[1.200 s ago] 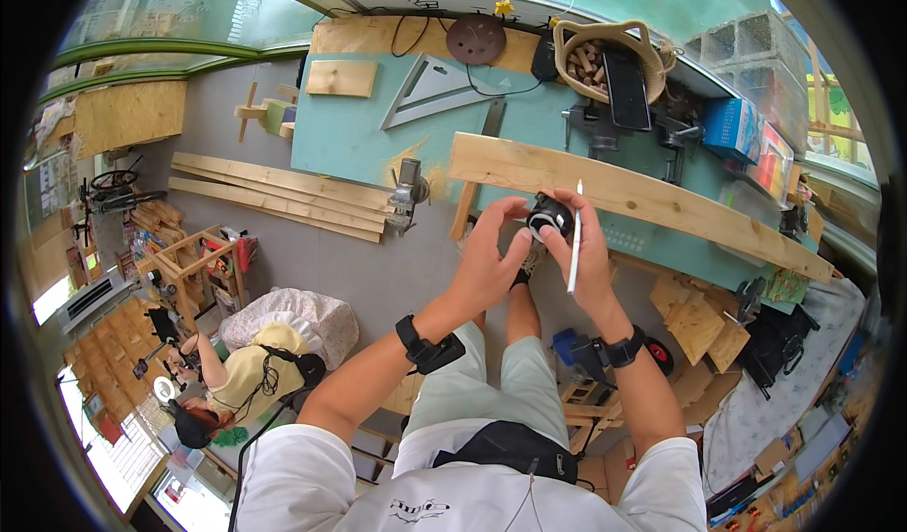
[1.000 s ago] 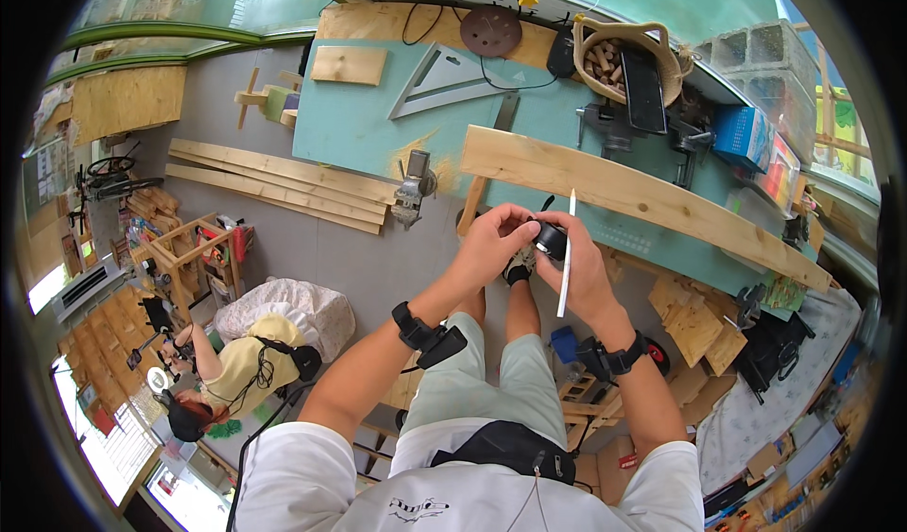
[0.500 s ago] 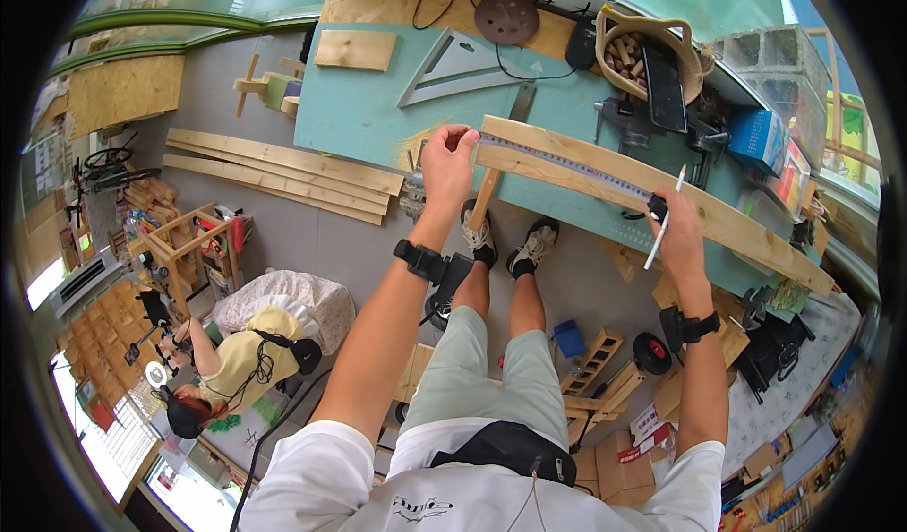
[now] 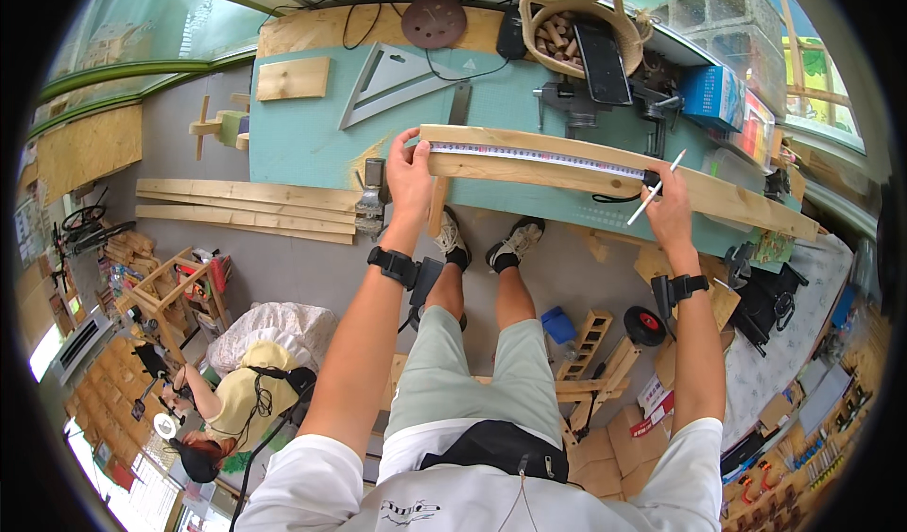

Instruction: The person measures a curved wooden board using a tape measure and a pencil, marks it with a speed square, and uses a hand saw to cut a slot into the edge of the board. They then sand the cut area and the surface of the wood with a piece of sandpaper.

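Observation:
A long pale board [image 4: 754, 206] lies along the front of the teal bench, with a short wooden piece [image 4: 436, 209] under its left end. My left hand [image 4: 409, 178] is closed at that end, pinching the tip of the extended tape blade [image 4: 529, 157], which runs rightward along the board. My right hand [image 4: 669, 209] grips the black tape measure case [image 4: 652, 180] together with a slim white pencil [image 4: 641, 209], which points up and to the right. My fingers partly hide the case.
Bench [image 4: 312, 154] holds a metal square [image 4: 364, 93], basket with phone [image 4: 534, 8], clamps [image 4: 581, 102] and blue box [image 4: 710, 97]. A metal vise [image 4: 373, 197] is left of my hand. Planks [image 4: 236, 213] lie left. A co-worker [image 4: 246, 409] works lower left.
My hands have moved up and apart from near my middle. The blade is drawn out along the board, left hand at its tip, right hand keeping the case and pencil.

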A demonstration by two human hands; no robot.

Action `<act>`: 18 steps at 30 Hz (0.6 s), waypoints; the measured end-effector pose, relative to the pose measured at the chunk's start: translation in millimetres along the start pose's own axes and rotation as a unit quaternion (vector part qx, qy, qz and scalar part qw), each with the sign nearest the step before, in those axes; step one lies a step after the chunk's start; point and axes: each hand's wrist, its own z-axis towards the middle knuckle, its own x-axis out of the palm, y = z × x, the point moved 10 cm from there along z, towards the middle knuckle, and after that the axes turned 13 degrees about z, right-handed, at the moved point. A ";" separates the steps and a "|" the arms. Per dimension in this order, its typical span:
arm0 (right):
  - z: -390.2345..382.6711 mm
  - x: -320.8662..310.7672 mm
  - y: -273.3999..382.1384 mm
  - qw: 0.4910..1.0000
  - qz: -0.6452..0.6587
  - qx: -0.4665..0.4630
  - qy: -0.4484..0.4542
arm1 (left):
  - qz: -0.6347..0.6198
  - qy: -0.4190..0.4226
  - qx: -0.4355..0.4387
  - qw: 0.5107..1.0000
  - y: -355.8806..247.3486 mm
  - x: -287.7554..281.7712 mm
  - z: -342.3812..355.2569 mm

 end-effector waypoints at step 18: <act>-7.2 -50.0 -60.5 0.996 -0.034 -0.078 -0.014 | 0.393 0.098 0.460 0.790 -130.1 227.8 -147.5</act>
